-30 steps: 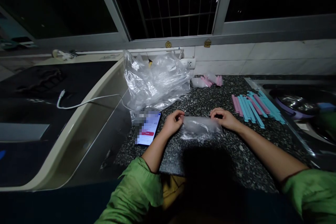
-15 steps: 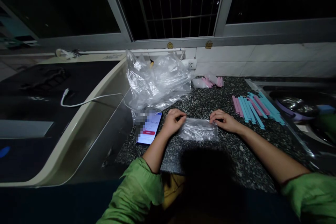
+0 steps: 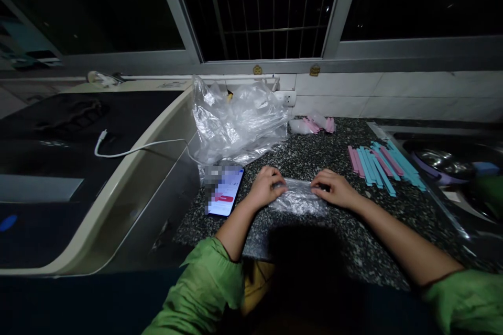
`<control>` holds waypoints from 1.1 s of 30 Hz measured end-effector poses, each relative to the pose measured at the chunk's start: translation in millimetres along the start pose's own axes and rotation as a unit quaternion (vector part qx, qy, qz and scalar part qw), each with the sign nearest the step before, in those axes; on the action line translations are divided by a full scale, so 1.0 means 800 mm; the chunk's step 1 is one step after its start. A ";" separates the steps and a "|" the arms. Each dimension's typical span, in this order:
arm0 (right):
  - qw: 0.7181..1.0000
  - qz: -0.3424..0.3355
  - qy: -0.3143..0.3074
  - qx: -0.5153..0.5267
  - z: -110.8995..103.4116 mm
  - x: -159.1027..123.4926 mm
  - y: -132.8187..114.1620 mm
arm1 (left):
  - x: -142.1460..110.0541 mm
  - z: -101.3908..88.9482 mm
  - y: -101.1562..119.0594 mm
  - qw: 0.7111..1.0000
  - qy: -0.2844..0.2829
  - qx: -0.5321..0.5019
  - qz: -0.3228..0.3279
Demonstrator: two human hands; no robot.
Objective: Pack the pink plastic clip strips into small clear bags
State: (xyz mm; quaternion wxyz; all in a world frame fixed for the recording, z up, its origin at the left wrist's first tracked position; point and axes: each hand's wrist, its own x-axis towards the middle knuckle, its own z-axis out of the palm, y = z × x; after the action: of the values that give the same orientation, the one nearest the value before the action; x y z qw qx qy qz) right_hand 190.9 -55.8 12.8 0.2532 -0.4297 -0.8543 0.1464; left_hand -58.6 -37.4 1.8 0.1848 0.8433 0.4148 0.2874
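A small clear plastic bag (image 3: 299, 200) lies flat on the speckled dark countertop (image 3: 353, 241) right in front of me. My left hand (image 3: 265, 187) pinches the bag's upper left edge with curled fingers. My right hand (image 3: 333, 188) pinches its upper right edge the same way. Both wrists rest low on the counter, and green sleeves cover my forearms near the bottom of the view.
A lit phone (image 3: 224, 192) lies left of my left hand. Behind it sits a heap of clear plastic bags (image 3: 239, 120). Several blue and pink sticks (image 3: 379, 165) lie to the right, near a sink (image 3: 451, 159). More pink pieces (image 3: 314, 124) lie by the wall. A white cable (image 3: 133, 149) trails left.
The bag was lifted and puffed a second ago; now it lies flatter on the counter. Both hands have moved closer together along its top edge.
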 end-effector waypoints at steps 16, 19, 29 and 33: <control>0.994 0.045 -0.066 -0.074 -0.016 -0.004 0.021 | -0.005 0.000 0.000 0.999 -0.025 0.034 -0.032; 0.993 0.052 -0.075 -0.075 -0.017 -0.003 0.020 | -0.004 0.001 -0.002 0.996 0.011 0.033 -0.077; 0.991 0.079 -0.056 -0.092 -0.012 -0.001 0.020 | 0.013 0.018 -0.017 0.982 0.087 0.023 -0.166; 0.992 0.082 -0.053 -0.085 -0.013 0.003 0.020 | 0.017 0.019 -0.014 0.986 0.089 -0.012 -0.143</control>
State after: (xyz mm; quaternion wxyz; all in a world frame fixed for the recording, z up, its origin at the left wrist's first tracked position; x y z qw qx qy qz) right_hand 206.0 -44.3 14.9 0.1573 -0.5100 -0.8377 0.1159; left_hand -48.9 -21.2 -11.6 0.1963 0.7440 0.5428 0.3367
